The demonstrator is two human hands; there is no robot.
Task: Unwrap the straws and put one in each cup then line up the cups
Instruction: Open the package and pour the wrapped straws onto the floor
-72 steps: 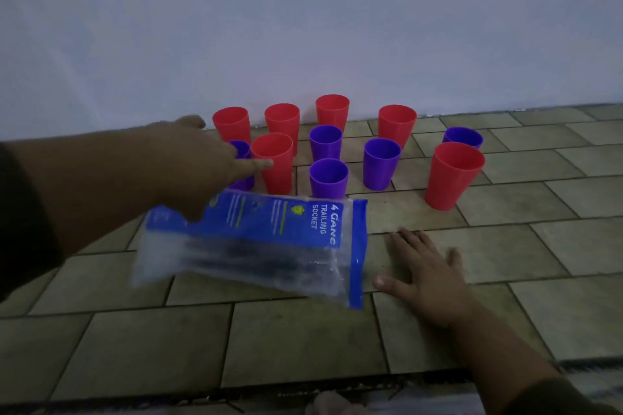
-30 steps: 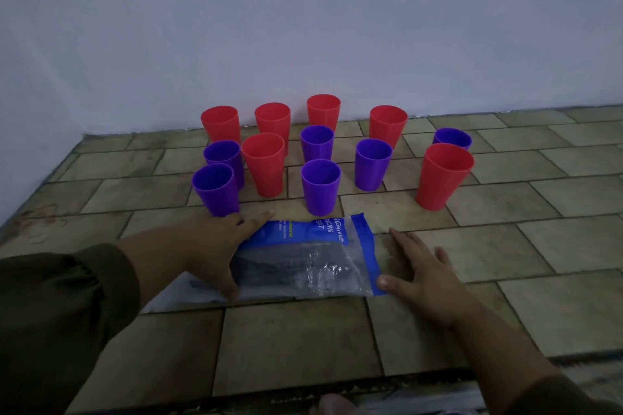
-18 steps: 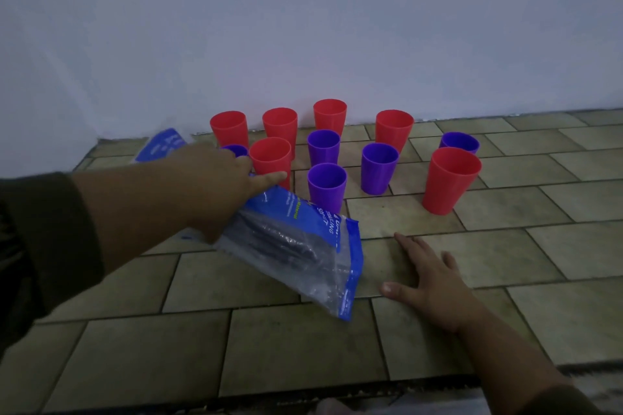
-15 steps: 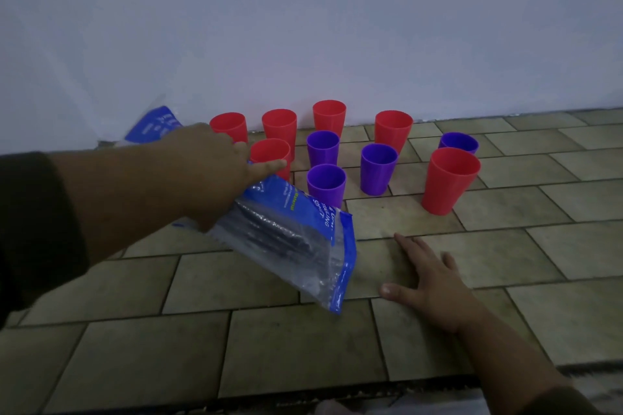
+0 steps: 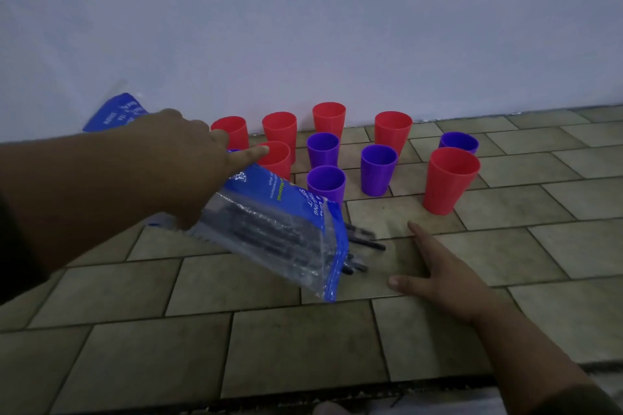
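Straws (image 5: 365,243) btwn tilted bag (image 5: 269,229) & R hand (image 5: 441,283), cups (image 5: 450,178) behind.

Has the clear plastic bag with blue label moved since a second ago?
Yes. The left hand has lifted the bag off the tiled floor, open end tilted down; dark straws slip out.

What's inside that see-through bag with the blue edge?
Dark straws lie bunched inside the bag, a few ends poking out of its lower mouth over the tiled floor. The left hand gripping it covers its upper part, so their number cannot be told.
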